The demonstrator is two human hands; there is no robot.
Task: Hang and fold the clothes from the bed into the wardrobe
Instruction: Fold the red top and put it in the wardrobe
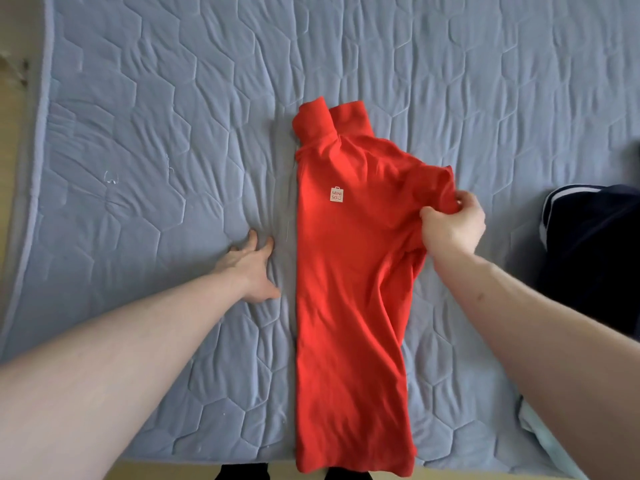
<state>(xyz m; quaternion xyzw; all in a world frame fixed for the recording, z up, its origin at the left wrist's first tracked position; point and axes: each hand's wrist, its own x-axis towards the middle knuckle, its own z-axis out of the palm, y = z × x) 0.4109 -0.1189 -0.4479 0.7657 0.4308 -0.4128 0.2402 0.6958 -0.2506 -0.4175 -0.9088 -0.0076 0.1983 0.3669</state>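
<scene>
A red shirt (pixel 346 271) with a small white logo tag lies lengthwise on the quilted blue-grey bed (pixel 156 133), collar at the far end, its left side folded in to a straight edge. My right hand (pixel 453 225) pinches the shirt's right sleeve and lifts it a little off the bed. Fingers spread, my left hand (pixel 251 270) rests flat on the quilt just left of the shirt's edge, apart from the fabric.
A dark navy garment with white stripes (pixel 588 254) lies at the bed's right side. A pale blue cloth (pixel 540 434) shows at the lower right, under my forearm. The bed's near edge and the floor run along the bottom.
</scene>
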